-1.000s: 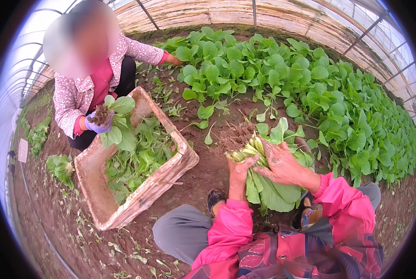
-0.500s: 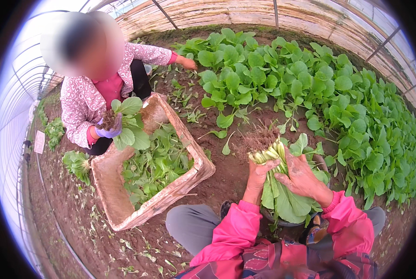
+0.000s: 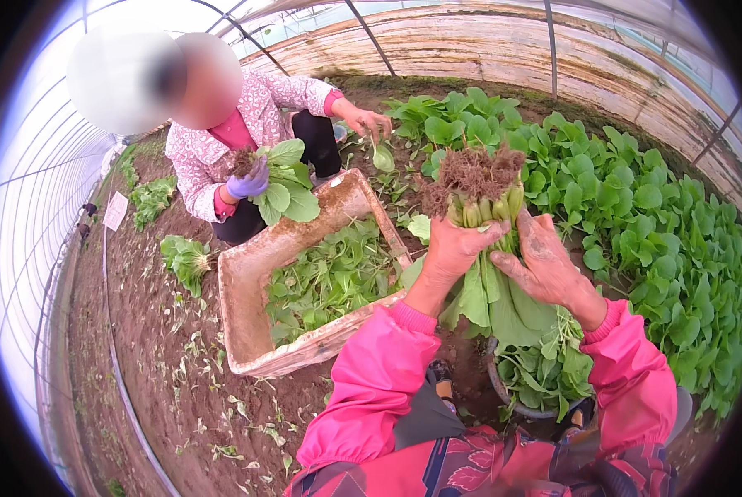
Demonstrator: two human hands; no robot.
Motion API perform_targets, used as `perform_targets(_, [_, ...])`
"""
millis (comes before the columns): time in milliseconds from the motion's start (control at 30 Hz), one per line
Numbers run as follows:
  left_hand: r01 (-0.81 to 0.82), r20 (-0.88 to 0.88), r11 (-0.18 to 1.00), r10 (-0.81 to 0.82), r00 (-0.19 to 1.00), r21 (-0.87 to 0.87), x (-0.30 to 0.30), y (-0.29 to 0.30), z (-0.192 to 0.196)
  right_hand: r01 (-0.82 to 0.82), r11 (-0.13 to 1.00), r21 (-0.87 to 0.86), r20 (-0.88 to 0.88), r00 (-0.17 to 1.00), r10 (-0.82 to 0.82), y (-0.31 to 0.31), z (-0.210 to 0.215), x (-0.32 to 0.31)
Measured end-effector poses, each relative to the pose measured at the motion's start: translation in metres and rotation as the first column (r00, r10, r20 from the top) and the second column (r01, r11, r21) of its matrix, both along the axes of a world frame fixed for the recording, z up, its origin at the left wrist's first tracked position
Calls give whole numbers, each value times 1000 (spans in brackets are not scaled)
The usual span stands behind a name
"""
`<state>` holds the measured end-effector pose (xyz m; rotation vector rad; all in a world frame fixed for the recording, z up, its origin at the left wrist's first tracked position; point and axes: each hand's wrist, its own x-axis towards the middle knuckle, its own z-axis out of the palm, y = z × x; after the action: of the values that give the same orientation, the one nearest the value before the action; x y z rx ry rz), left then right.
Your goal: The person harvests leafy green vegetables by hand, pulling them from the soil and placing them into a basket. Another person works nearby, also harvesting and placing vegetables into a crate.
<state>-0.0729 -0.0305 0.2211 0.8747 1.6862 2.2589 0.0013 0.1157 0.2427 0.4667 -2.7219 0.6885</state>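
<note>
A bunch of leafy greens [image 3: 491, 286] is held up before me, its brown soil-covered roots [image 3: 478, 178] on top and its broad leaves hanging down. My left hand [image 3: 458, 257] wraps round the pale stems from the left. From the right, my right hand [image 3: 549, 265] cups the same stems, its thumb across their front and its muddy fingers partly hidden behind them. Below the leaves stands a round dark tub [image 3: 497, 377] with more greens [image 3: 545, 364] in it.
A worn foam crate [image 3: 242, 327] of loose greens sits at left. Beyond it a crouching co-worker holds rooted greens [image 3: 284, 186] in a purple-gloved hand [image 3: 248, 178]. Growing greens [image 3: 644, 215] fill the right side; a bundle [image 3: 187, 261] lies on soil, near a hose [image 3: 122, 381].
I have raised the bunch, bringing the roots higher and uncovering the tub. My view has shifted. The co-worker's bare hand has come away from the plants with a leaf in it.
</note>
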Motion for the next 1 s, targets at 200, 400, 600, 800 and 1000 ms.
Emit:
perform_targets(200, [-122, -118, 992, 122, 985, 2, 31, -12, 18, -14, 992, 122, -119, 992, 29, -7, -13, 5])
perform_targets(400, [-202, -257, 978, 184, 949, -43, 29, -31, -4, -98, 994, 57, -135, 985, 105, -22, -6, 9])
perform_targets(600, [-55, -18, 988, 58, 998, 144, 15, -37, -2, -90, 996, -12, -63, 994, 89, -31, 0, 2])
perform_targets(800, [11, 181, 944, -74, 981, 330, -3, -27, -19, -64, 994, -92, 72, 995, 71, -24, -20, -11])
perform_targets(1000, [-29, 247, 946, -54, 967, 322, -10, -16, -21, -48, 983, -176, 122, 990, 70, -17, -38, -20])
